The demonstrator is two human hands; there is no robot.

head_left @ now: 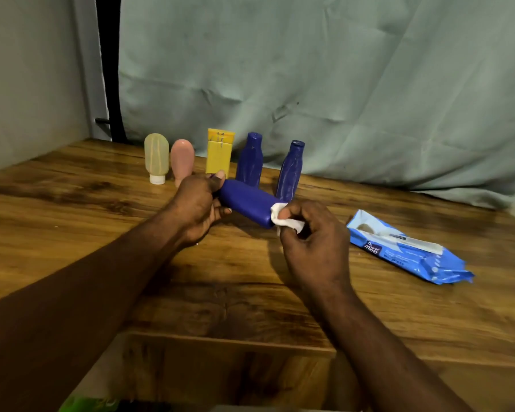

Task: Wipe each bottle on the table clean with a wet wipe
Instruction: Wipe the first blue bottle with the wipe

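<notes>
Left hand point(198, 208) grips one end of a blue bottle point(247, 201), held sideways just above the bench point(101, 233). Right hand point(312, 233) pinches a white wet wipe point(283, 217) vs. the bottle's other end. Behind: 2 blue bottles point(249, 160) upright, w/ yellow tube point(219, 154), pink point(182, 162) & clear-green bottle point(156, 157). Wipes pack point(405, 248) lies to the right.
</notes>
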